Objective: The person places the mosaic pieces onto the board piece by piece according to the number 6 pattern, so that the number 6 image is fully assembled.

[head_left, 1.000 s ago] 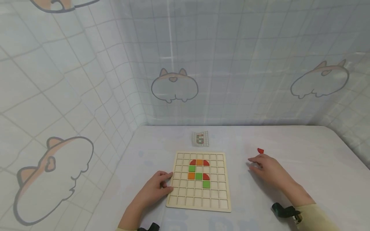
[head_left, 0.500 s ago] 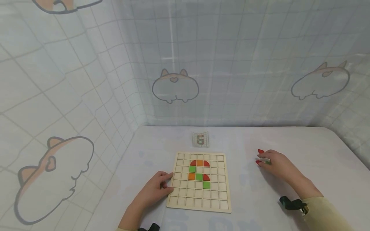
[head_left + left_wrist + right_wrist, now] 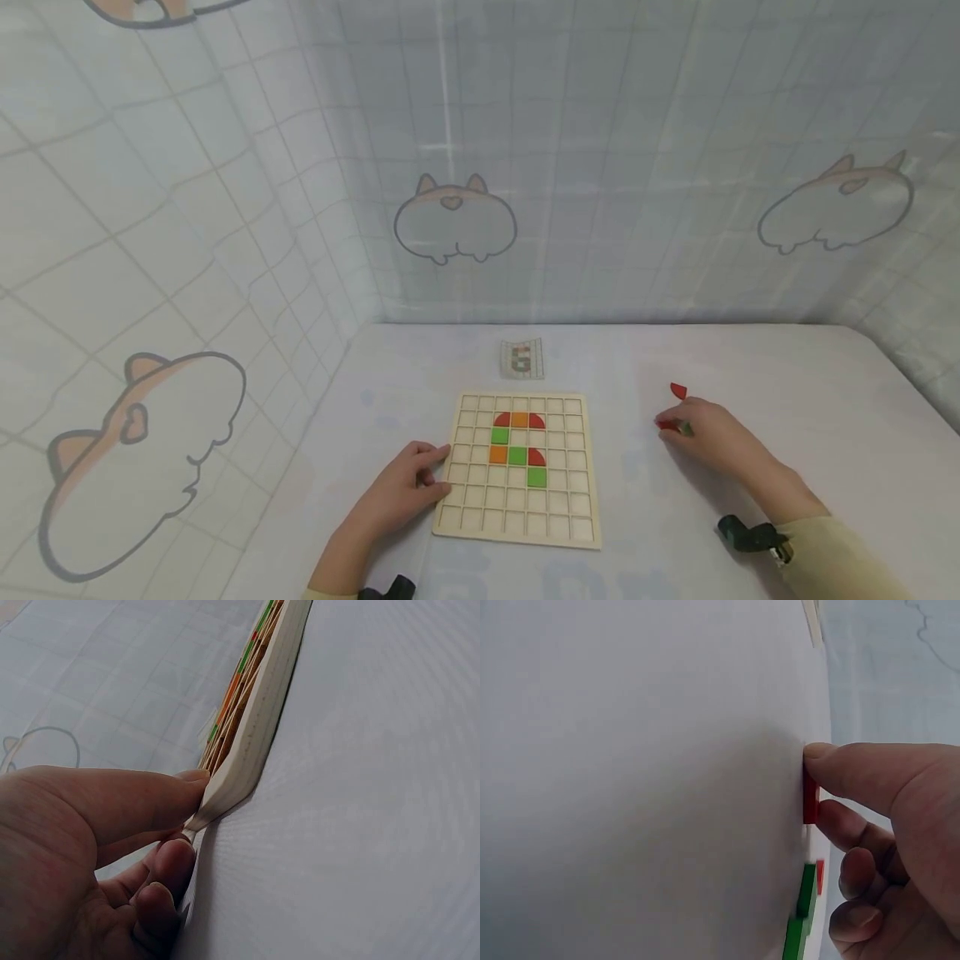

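A wooden grid board [image 3: 517, 525] lies on the table with red, orange and green tiles [image 3: 516, 455] set in its upper middle. My left hand [image 3: 405, 490] rests at the board's left edge [image 3: 251, 742], thumb and fingers touching its corner. To the right of the board, my right hand [image 3: 701, 433] pinches a red tile [image 3: 810, 799] between thumb and finger on the tabletop. A green tile [image 3: 802, 907] lies under the same hand. Another red tile [image 3: 678, 390] lies just beyond the fingers.
A small pattern card [image 3: 521, 359] lies beyond the board's far edge. Patterned cloth walls [image 3: 480, 167] enclose the white table [image 3: 825, 400] at the back and left. Black wrist straps [image 3: 742, 535] show near the bottom edge.
My right hand moved right from beside the board to the loose tiles and closed its fingers on a red one. The left hand and board stayed still.
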The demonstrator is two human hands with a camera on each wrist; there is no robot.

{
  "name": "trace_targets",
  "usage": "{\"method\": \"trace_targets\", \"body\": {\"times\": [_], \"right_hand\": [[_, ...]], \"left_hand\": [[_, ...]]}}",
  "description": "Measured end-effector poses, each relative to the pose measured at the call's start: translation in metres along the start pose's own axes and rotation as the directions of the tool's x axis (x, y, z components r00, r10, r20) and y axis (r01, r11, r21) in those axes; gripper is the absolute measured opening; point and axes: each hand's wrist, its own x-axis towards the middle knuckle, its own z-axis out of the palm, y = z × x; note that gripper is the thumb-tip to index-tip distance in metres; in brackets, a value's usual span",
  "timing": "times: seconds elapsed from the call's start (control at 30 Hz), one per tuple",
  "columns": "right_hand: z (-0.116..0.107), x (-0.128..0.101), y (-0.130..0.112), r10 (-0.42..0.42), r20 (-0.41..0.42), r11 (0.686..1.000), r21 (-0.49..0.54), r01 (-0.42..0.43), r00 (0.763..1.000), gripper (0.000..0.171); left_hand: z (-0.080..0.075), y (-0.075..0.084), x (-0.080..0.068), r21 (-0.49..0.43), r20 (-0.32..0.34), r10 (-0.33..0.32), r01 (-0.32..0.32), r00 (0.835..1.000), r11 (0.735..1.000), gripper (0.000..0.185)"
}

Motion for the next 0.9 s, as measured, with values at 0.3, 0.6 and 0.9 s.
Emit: {"method": "trace_targets", "body": {"times": [0.3,0.6,0.9], "right_hand": [[0.010,-0.010,-0.024,0.047,0.031,0.999,-0.024,-0.046,0.998,0.020],[0.017,-0.015,-0.036,0.150,0.047,0.989,-0.003,-0.150,0.988,0.022],[0.012,-0.024,-0.030,0.107,-0.004,0.994,-0.007,-0.107,0.994,0.032]], "left_hand": [[-0.002,0.003,0.002,0.015,-0.010,-0.014,0.014,1.000,1.000,0.059],[0.000,-0.002,0.001,0.018,-0.012,-0.007,0.007,1.000,1.000,0.059],[0.001,0.002,0.001,0.021,-0.013,-0.030,0.030,0.999,0.999,0.059]]}}
